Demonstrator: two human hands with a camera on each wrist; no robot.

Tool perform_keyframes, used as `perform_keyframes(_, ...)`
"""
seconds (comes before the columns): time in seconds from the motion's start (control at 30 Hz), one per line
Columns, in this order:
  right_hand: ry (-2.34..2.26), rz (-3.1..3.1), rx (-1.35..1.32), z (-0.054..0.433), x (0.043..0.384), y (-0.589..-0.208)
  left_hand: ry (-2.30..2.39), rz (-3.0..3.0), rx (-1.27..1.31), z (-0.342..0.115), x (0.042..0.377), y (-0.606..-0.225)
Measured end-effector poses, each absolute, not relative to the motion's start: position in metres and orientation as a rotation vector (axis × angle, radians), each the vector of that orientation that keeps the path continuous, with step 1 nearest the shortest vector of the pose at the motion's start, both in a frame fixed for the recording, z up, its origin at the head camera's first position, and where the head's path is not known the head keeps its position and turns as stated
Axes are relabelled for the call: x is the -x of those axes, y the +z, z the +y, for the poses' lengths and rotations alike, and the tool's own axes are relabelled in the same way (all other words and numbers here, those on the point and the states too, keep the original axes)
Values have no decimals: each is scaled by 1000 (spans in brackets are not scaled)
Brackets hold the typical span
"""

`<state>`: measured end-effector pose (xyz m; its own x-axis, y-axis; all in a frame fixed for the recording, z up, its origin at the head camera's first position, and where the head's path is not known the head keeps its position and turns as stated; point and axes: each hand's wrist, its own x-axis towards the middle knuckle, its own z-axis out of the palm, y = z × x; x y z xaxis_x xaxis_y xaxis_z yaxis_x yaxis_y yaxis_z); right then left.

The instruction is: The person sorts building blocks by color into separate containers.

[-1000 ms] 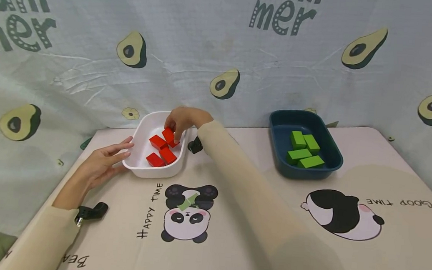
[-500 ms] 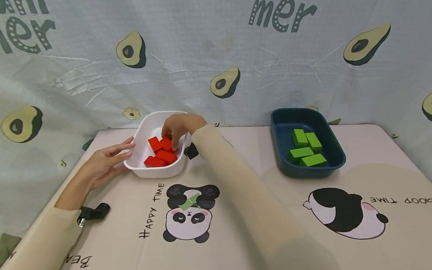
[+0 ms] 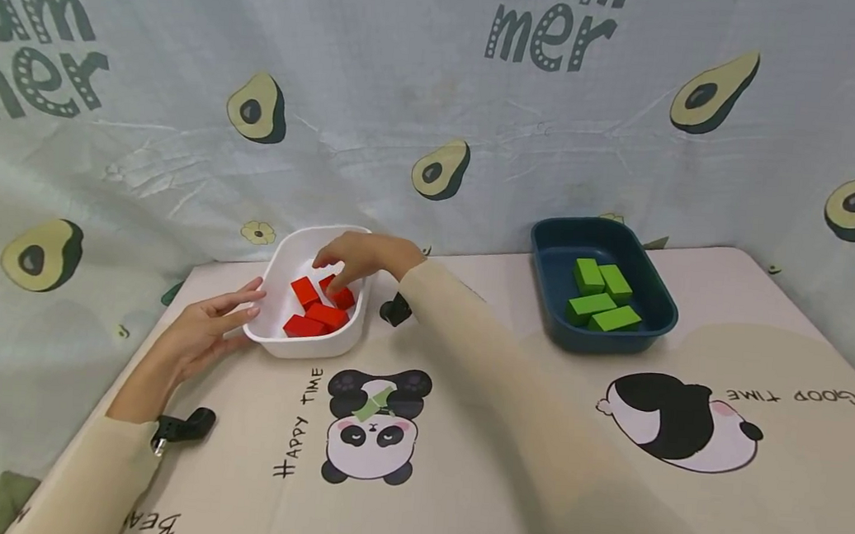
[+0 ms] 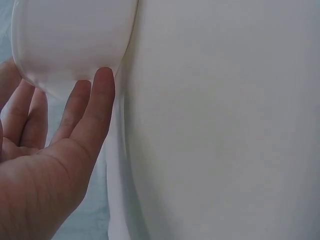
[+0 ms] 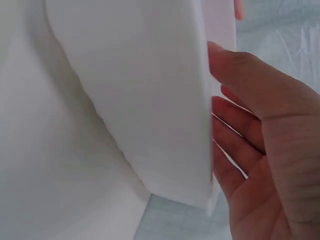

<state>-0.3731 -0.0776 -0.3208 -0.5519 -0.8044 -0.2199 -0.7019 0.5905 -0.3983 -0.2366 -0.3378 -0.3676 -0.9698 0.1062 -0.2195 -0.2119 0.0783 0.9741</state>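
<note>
In the head view, a white box [image 3: 308,348] at the back left holds several red blocks [image 3: 327,318]. My left hand [image 3: 203,326] rests against the box's left side with its fingers extended. The left wrist view shows the fingertips [image 4: 104,80] against the box wall [image 4: 70,40]. My right hand [image 3: 361,257] reaches over the box's right rim, fingers apart and loosely bent above the blocks. Its thumb overlaps one red block [image 3: 343,297] there; nothing appears gripped. In the right wrist view, the box wall hides the blocks and the fingertips of my right hand [image 5: 265,150].
A dark blue box [image 3: 579,341] with several green blocks [image 3: 615,319] stands at the back right. A printed cloth [image 3: 380,512] with pandas covers the table. Behind both boxes hangs a curtain [image 3: 367,72] with avocado prints.
The right hand was down among the red blocks; now its fingers have spread and lifted off them. Some red blocks lie differently within the white box. The left hand stays at the rim.
</note>
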Motion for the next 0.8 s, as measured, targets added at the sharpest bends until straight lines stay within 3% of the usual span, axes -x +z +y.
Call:
perform_keyframes(0.27, -355, 2559, 1460, -25, 355, -305, 2024, 2095, 99, -338, 238, -369)
perform_keyframes(0.8, -314, 2688, 1678, 101, 268, -307, 1925, 2198, 128, -338, 243, -366)
